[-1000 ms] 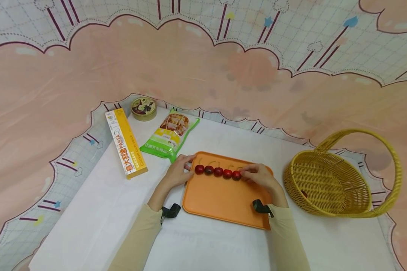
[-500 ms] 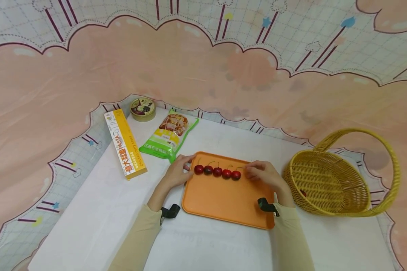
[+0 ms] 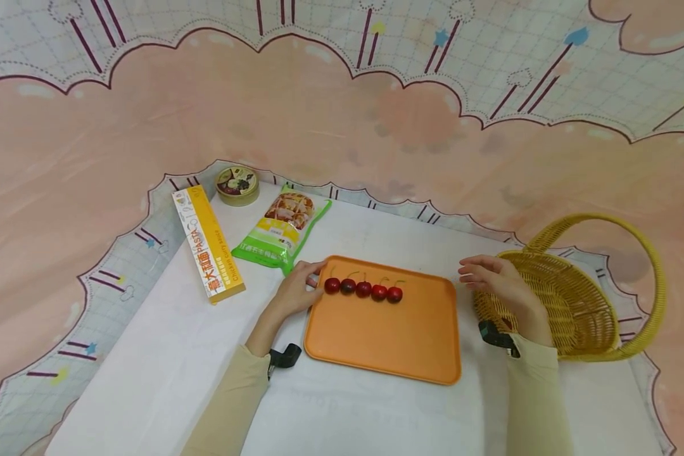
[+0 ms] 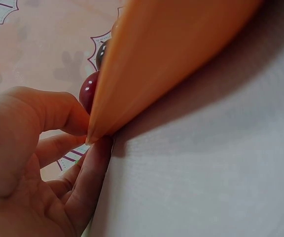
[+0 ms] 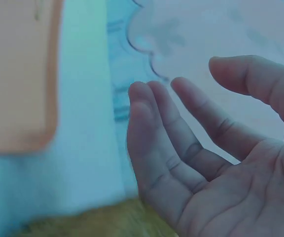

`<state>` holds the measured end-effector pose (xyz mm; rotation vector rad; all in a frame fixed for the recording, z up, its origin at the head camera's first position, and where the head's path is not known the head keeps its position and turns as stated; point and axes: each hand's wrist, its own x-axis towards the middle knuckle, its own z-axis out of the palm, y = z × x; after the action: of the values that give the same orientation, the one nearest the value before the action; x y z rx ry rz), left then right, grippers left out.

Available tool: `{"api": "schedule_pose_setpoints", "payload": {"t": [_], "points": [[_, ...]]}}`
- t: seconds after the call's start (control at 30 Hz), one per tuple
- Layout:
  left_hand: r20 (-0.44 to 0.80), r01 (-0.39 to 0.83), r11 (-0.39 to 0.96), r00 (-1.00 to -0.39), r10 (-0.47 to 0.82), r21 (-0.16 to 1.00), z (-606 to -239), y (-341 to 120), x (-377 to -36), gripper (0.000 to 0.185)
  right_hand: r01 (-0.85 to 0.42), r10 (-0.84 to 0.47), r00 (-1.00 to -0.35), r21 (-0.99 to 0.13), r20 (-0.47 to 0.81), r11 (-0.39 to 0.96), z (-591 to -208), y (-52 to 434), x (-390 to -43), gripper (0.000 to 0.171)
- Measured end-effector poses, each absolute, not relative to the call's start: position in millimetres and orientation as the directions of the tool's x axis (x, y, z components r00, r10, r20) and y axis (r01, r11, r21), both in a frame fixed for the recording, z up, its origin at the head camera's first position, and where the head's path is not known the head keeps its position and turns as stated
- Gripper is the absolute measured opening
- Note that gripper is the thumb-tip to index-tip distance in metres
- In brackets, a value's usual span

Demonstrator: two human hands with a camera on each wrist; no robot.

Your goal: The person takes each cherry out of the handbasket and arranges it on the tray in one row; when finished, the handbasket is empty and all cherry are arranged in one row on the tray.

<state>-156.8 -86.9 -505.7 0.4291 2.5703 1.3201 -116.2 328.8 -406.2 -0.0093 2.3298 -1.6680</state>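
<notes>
My left hand pinches the left edge of an orange tray; in the left wrist view the thumb lies at the rim, with the other fingers along its outer side. Several dark red cherries with green stems sit in a row across the tray's upper left part, the leftmost cherry close by the thumb. My right hand is raised between the tray and a yellow wicker basket, overlapping the basket's left side. Its fingers are loosely bent and hold nothing in the right wrist view.
A small dark red thing shows inside the basket, partly hidden by the right wrist. Behind the tray, to the left, lie a pasta box, a green food packet and a round tin. A patterned cloth hangs behind the table.
My right hand has left the rightmost cherry and moved right, off the tray to the basket's left side. The left hand stays at the tray's edge; the cherry row keeps its place.
</notes>
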Motion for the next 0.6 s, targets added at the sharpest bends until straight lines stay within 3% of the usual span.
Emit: {"api": "schedule_pose_setpoints", "payload": {"t": [0.17,0.4,0.6], "points": [[-0.056,0.159,0.549,-0.934,0.354,0.821,-504,-86,-156,0.062,0.17,-0.16,-0.964,-0.953,-0.214,0.25,-398,363,-109,0.02],[-0.051,0.161,0.552,-0.936,0.35,0.818,-504,-88,-154,0.062,0.214,-0.094,-0.956,-0.879,-0.279,0.427,-395,390,-94,0.046],[-0.036,0.176,0.547,-0.934,0.355,0.818,-505,-86,-156,0.061,0.3,-0.076,-0.917,-0.8,-0.393,0.52,-403,399,-83,0.053]]}}
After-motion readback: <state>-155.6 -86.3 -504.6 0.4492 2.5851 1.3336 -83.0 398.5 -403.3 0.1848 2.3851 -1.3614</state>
